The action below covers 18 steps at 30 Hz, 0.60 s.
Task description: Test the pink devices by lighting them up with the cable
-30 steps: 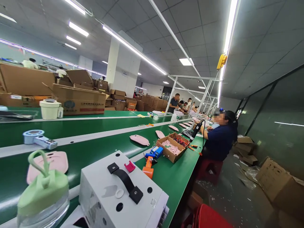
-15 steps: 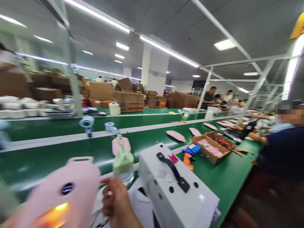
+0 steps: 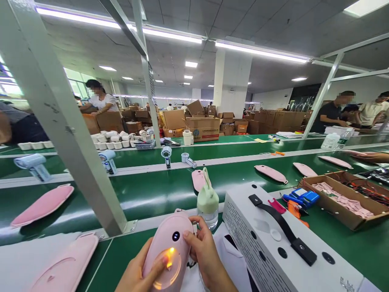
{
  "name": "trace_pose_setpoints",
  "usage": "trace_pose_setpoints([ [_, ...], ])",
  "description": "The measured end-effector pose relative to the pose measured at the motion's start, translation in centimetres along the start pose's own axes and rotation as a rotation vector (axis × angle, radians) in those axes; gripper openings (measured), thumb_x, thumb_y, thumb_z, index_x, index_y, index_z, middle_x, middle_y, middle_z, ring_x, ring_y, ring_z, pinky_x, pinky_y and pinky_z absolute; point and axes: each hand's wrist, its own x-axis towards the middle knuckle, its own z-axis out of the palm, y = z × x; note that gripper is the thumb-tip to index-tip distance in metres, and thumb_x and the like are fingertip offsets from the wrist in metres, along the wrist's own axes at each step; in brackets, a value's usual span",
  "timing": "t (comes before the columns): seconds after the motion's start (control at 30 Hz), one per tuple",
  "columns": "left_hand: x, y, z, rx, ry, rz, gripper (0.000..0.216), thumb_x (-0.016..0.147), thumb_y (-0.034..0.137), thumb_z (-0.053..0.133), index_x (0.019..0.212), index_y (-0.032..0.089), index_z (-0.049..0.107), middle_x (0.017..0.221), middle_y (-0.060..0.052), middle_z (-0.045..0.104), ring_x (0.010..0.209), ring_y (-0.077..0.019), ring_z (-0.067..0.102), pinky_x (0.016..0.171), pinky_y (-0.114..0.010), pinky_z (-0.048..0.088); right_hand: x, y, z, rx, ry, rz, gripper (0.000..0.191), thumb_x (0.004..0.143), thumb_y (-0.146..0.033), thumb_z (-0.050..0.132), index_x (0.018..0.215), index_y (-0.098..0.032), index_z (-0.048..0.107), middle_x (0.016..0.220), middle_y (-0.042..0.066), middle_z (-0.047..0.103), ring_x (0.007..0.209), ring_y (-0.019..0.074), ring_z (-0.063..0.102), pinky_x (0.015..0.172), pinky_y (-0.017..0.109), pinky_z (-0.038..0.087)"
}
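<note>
A pink oval device [image 3: 164, 237] with a small lit display and a glowing orange ring is held up in front of me. My left hand [image 3: 141, 265] grips its lower left side, its thumb lying over the lit ring. At the upper right edge, my right hand [image 3: 202, 247] has its thumb on the pink shell and its fingers closed around a small white plug [image 3: 195, 228] against the side. Part of a dark cable shows below that hand; how far in the plug sits is hidden. Another pink shell [image 3: 67, 263] lies at the lower left.
A white box with a black handle [image 3: 273, 239] stands at right, a green-capped bottle [image 3: 208, 205] behind my right hand. A metal post [image 3: 75, 121] rises at left. Further right are blue battery packs [image 3: 300, 197] and a carton [image 3: 343, 202]. Handheld fans [image 3: 166, 156] and co-workers appear beyond.
The view has swung left and steadied. The pink device has moved from the lower left to the centre, and my right hand has come from beside it onto its right edge.
</note>
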Motion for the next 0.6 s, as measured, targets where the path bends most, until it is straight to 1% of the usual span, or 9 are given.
trace_pose_setpoints([
  [0.07,0.26,-0.21,-0.15,-0.011,0.015,0.012,0.058,0.065,0.058,0.061,0.108,0.019,0.058,0.106,-0.004,0.068,0.093,-0.0242,0.063,0.081,-0.024,0.048,0.04,0.04,-0.04,0.006,0.024,0.007,0.044,0.059,-0.034,0.075,0.092,-0.019,0.050,0.046,-0.013,0.040,0.036,0.0006,0.013,0.036,0.016,0.006],
  [0.17,0.60,-0.49,-0.39,-0.052,0.034,0.014,0.060,0.063,0.059,0.062,0.107,0.019,0.058,0.108,-0.004,0.068,0.096,-0.0251,0.062,0.083,-0.024,0.048,-0.13,-0.21,0.06,-0.022,0.024,0.017,0.043,0.061,-0.033,0.073,0.093,-0.020,0.048,0.046,-0.013,0.038,0.036,0.0015,0.014,0.037,0.017,0.005],
  [0.3,0.84,-0.79,-0.74,-0.152,-0.004,-0.036,0.071,0.063,0.060,0.064,0.117,0.017,0.050,0.101,-0.005,0.070,0.091,-0.0244,0.064,0.074,-0.024,0.050,-0.43,-0.44,0.36,-0.043,0.038,0.020,0.042,0.061,-0.032,0.072,0.093,-0.020,0.048,0.047,-0.012,0.040,0.036,0.0027,0.018,0.038,0.017,0.007],
  [0.37,0.90,-0.92,-0.87,-0.175,-0.021,-0.037,0.072,0.063,0.059,0.064,0.118,0.016,0.048,0.100,-0.005,0.070,0.090,-0.0239,0.064,0.074,-0.024,0.049,-0.46,-0.27,0.44,-0.040,0.059,0.016,0.042,0.061,-0.030,0.072,0.094,-0.020,0.048,0.047,-0.012,0.041,0.038,0.0033,0.020,0.038,0.017,0.009],
  [0.53,0.79,-0.89,-0.75,-0.126,-0.001,-0.019,0.065,0.063,0.059,0.062,0.112,0.018,0.050,0.109,-0.005,0.067,0.099,-0.0253,0.060,0.080,-0.025,0.048,-0.23,0.41,0.33,-0.015,0.085,0.007,0.043,0.060,-0.031,0.071,0.094,-0.020,0.046,0.053,-0.007,0.052,0.043,0.0050,0.033,0.041,0.016,0.015],
  [0.6,0.68,-0.79,-0.61,-0.070,0.019,0.015,0.060,0.064,0.058,0.060,0.110,0.020,0.052,0.112,-0.005,0.066,0.100,-0.0258,0.060,0.084,-0.026,0.047,-0.23,0.41,0.30,-0.016,0.085,0.008,0.043,0.060,-0.030,0.071,0.093,-0.020,0.046,0.054,-0.007,0.053,0.044,0.0054,0.035,0.041,0.016,0.016],
])
